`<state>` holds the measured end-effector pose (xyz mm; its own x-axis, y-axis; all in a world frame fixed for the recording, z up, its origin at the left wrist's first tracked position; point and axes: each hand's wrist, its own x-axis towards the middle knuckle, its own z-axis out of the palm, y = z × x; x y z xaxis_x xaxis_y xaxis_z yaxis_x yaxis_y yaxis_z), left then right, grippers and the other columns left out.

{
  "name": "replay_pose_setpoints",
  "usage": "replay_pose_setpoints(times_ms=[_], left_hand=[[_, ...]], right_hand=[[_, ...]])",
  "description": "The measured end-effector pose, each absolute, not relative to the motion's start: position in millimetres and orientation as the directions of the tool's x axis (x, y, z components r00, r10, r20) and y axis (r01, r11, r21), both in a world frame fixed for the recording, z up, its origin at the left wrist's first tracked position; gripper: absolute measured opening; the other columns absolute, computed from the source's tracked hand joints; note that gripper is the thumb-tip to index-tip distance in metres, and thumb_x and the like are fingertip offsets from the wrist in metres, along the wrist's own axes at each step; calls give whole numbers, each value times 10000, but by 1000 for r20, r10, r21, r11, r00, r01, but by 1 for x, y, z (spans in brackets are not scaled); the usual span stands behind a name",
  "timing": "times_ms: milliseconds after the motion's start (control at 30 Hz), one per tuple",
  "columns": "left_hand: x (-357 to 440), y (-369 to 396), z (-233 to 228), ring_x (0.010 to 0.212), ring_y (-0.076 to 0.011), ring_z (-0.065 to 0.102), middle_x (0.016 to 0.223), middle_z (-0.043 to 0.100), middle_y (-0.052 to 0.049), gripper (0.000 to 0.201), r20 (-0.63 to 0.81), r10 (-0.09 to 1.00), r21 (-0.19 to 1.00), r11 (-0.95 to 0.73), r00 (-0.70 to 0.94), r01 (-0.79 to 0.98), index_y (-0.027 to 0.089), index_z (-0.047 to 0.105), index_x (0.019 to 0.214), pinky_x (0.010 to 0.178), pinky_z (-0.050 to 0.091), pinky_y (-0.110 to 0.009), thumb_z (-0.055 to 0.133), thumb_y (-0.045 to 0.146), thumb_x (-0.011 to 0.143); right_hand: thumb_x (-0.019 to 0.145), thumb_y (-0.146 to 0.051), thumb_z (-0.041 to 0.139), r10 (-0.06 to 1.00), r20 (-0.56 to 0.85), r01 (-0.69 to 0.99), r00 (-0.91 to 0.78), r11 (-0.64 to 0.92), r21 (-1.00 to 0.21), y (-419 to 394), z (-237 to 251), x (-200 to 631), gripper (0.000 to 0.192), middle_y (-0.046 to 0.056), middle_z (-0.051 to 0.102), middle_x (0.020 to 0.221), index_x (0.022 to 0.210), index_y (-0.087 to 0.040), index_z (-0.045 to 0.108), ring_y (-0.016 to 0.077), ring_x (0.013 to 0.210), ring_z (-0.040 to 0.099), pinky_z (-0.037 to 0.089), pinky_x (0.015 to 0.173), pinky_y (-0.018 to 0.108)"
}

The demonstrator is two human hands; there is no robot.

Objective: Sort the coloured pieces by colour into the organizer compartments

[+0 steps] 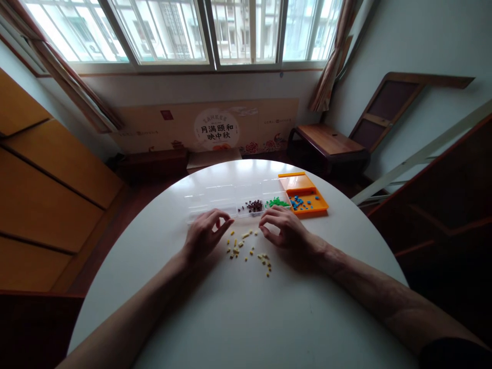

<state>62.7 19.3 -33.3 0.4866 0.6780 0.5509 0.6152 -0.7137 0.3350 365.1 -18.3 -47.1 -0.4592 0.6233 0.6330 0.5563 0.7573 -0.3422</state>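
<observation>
1. Our left hand (205, 233) pinches narrowly; whether it holds a bead, we cannot tell.
2. Our right hand (282, 228) curls loosely, holding nothing visible.
3. Yellow beads (248, 251) lie scattered on the bench (246, 318) between both hands, within easy reach.

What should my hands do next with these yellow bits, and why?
Probably pinch up another of the yellow bits. Both the left hand and right hand rest beside them with fingers curled, and the bits lie loose on the table, while the dark bits and green bits already sit grouped.
</observation>
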Motion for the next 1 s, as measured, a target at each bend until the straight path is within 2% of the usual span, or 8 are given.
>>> replay_pose_setpoints(times_ms=[133, 267, 567, 667, 833, 1000], left_hand=[[56, 25, -26, 791, -189, 665, 892, 725, -15, 256, 600, 703, 325, -651, 383, 686, 211, 724, 982, 831, 483, -331, 654, 420, 1113], [50, 30, -24, 771, -198, 647, 857, 704, -16, 254, 626, 711, 296, -597, 321, 746, 207, 744, 987, 816, 479, -336, 648, 406, 1111], [48, 28, -26, 747, -189, 642, 894, 762, -18, 224, 616, 707, 242, -590, 348, 770, 209, 750, 987, 850, 472, -362, 620, 335, 1118], [50, 25, -24, 777, -193, 650, 888, 751, -25, 233, 598, 695, 264, -641, 399, 721, 214, 745, 962, 816, 490, -346, 626, 346, 1113], [58, 18, -23, 839, -196, 701, 942, 780, -32, 167, 492, 644, 289, -756, 586, 587, 235, 771, 964, 777, 521, -322, 693, 353, 1053], [61, 17, -22, 812, -189, 710, 941, 784, -30, 142, 453, 629, 287, -774, 632, 564, 246, 783, 908, 764, 534, -316, 731, 338, 1004]], right_hand=[[993, -192, 687, 624, 610, 550, -488, 763, -340, -19, -51, 368, 59, 53, 783, 993, 968, -241, 707, 238, 926, 678, 564, 901, 415], [998, -194, 689, 632, 602, 551, -487, 758, -350, -23, -49, 368, 63, 50, 786, 986, 959, -238, 710, 233, 916, 682, 561, 901, 411], [1005, -173, 678, 633, 578, 538, -515, 764, -357, -23, -49, 364, 95, 42, 795, 981, 951, -237, 721, 227, 919, 694, 559, 888, 388], [1003, -173, 680, 630, 570, 540, -528, 767, -347, -22, -50, 365, 92, 43, 794, 981, 952, -236, 724, 225, 913, 689, 555, 879, 383], [993, -162, 699, 648, 555, 547, -522, 753, -365, -22, -48, 369, 92, 45, 793, 987, 950, -236, 732, 221, 928, 697, 558, 881, 371], [998, -193, 707, 652, 548, 555, -523, 749, -361, -22, -49, 371, 73, 45, 792, 1011, 949, -237, 739, 222, 950, 707, 560, 887, 371]])
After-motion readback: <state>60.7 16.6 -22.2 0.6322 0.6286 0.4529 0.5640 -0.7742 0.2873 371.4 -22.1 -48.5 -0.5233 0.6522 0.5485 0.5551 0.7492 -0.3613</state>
